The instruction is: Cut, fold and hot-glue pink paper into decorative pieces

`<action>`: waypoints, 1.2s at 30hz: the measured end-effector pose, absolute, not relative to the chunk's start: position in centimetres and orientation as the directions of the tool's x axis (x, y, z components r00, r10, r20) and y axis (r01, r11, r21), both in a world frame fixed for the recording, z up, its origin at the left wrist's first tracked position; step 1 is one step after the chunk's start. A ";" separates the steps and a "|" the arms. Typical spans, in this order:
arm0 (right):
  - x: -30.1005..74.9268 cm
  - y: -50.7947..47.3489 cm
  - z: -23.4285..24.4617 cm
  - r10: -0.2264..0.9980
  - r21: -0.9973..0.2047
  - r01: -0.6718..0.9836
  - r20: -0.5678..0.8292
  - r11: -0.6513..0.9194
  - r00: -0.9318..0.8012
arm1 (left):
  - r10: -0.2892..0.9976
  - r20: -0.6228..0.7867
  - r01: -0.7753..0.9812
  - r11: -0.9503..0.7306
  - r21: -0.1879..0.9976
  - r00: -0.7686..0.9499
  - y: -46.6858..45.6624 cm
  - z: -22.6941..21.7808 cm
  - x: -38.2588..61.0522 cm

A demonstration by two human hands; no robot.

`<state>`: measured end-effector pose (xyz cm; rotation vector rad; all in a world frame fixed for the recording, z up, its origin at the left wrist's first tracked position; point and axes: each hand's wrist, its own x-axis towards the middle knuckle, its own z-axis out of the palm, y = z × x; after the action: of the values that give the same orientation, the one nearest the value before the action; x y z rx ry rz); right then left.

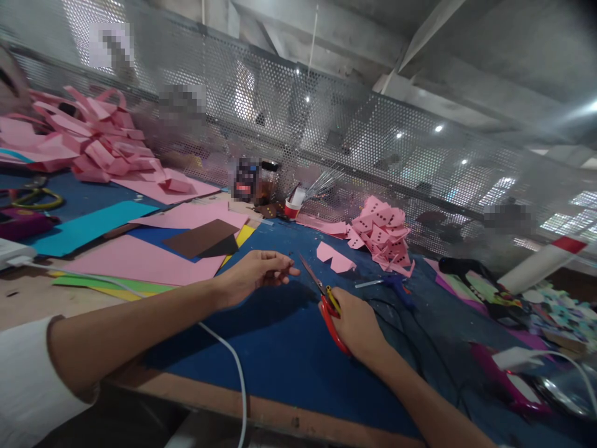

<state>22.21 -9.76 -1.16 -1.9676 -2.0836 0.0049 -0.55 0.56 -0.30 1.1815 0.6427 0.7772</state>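
- One right hand (pixel 361 320) is wrapped around the red-and-yellow handles of the scissors (pixel 331 326), blades pointing away over the blue tabletop (pixel 275 354).
- Left hand (pixel 261 270): fingers half curled near the blade tips; I cannot tell whether they pinch anything small.
- Just beyond the blades lies a notched pink piece (pixel 334 257), with a blue glue gun (pixel 398 289) to its right.
- Farther back, dotted pink pieces (pixel 382 230) form a pile.
- Behind, a red-and-white cup (pixel 293 206) stands near a dark container (pixel 245 178), whose red-patched front is pixelated past reading.
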 end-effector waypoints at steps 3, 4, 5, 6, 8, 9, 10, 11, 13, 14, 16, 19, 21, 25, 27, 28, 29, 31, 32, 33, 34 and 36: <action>22.2 -9.7 -1.1 0.981 -0.202 0.977 0.191 0.072 -0.033 | 0.807 -0.037 -0.189 0.182 0.965 0.590 0.6 -0.3 -0.5; 22.2 -9.7 -1.1 0.981 -0.204 0.976 0.192 0.071 -0.031 | 0.806 -0.036 -0.189 0.181 0.965 0.591 0.6 -0.3 -0.5; 22.2 -9.7 -1.1 0.981 -0.204 0.976 0.193 0.071 -0.031 | 0.807 -0.035 -0.189 0.180 0.965 0.590 0.7 -0.3 -0.5; 22.2 -9.8 -1.2 0.980 -0.201 0.977 0.195 0.071 -0.031 | 0.806 -0.034 -0.188 0.178 0.966 0.590 0.7 -0.4 -0.5; 22.3 -9.8 -1.2 0.980 -0.196 0.978 0.197 0.073 -0.034 | 0.805 -0.030 -0.185 0.172 0.968 0.593 0.8 -0.5 -0.5; 22.3 -9.8 -1.2 0.980 -0.194 0.978 0.198 0.074 -0.035 | 0.804 -0.029 -0.182 0.169 0.969 0.594 0.8 -0.5 -0.5; 22.3 -9.8 -1.2 0.980 -0.192 0.979 0.197 0.075 -0.036 | 0.804 -0.028 -0.179 0.167 0.970 0.594 0.8 -0.5 -0.5; 22.3 -9.8 -1.2 0.980 -0.191 0.979 0.197 0.076 -0.038 | 0.804 -0.027 -0.178 0.164 0.970 0.594 0.8 -0.5 -0.6; 22.2 -9.7 -1.1 0.980 -0.188 0.979 0.196 0.082 -0.044 | 0.808 -0.023 -0.178 0.158 0.971 0.589 0.7 -0.5 -0.6; 22.2 -9.7 -1.1 0.979 -0.188 0.978 0.196 0.087 -0.049 | 0.809 -0.021 -0.178 0.155 0.972 0.588 0.7 -0.5 -0.6; 22.2 -9.8 -1.1 0.980 -0.189 0.978 0.193 0.092 -0.055 | 0.811 -0.015 -0.177 0.145 0.974 0.585 0.6 -0.4 -0.6; 22.1 -9.9 -1.0 0.980 -0.191 0.978 0.191 0.087 -0.049 | 0.815 -0.005 -0.178 0.133 0.975 0.580 0.5 -0.2 -0.6; 22.1 -9.9 -0.9 0.980 -0.197 0.977 0.196 0.081 -0.042 | 0.817 -0.004 -0.180 0.133 0.975 0.577 0.5 -0.2 -0.6; 22.2 -9.7 -1.0 0.977 -0.229 0.970 0.209 0.081 -0.032 | 0.812 -0.015 -0.199 0.161 0.967 0.583 0.5 -0.2 -0.6; 22.2 -9.7 -1.1 0.976 -0.251 0.965 0.215 0.079 -0.024 | 0.806 -0.021 -0.215 0.183 0.959 0.592 0.5 -0.2 -0.5; 22.2 -9.6 -1.1 0.976 -0.262 0.962 0.216 0.079 -0.021 | 0.802 -0.021 -0.221 0.189 0.957 0.597 0.5 -0.2 -0.5; 22.3 -9.6 -1.1 0.976 -0.271 0.959 0.217 0.080 -0.020 | 0.798 -0.020 -0.225 0.194 0.955 0.603 0.5 -0.2 -0.5; 22.3 -9.6 -1.1 0.976 -0.287 0.954 0.215 0.083 -0.020 | 0.790 -0.016 -0.228 0.196 0.954 0.613 0.4 -0.3 -0.5; 22.3 -9.6 -1.1 0.977 -0.293 0.953 0.211 0.083 -0.021 | 0.787 -0.017 -0.226 0.198 0.954 0.617 0.4 -0.3 -0.5; 22.3 -9.6 -1.1 0.978 -0.298 0.951 0.206 0.083 -0.021 | 0.783 -0.020 -0.223 0.202 0.954 0.622 0.4 -0.3 -0.5; 22.3 -9.7 -1.1 0.979 -0.302 0.950 0.202 0.082 -0.020 | 0.779 -0.024 -0.221 0.208 0.953 0.627 0.4 -0.4 -0.5; 22.3 -9.7 -1.1 0.979 -0.305 0.949 0.205 0.085 -0.021 | 0.769 -0.032 -0.216 0.219 0.952 0.638 0.3 -0.4 -0.5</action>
<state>22.26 -9.68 -1.05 -1.9055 -2.0133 0.1160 -0.50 0.34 -0.40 1.1597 0.5767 0.7361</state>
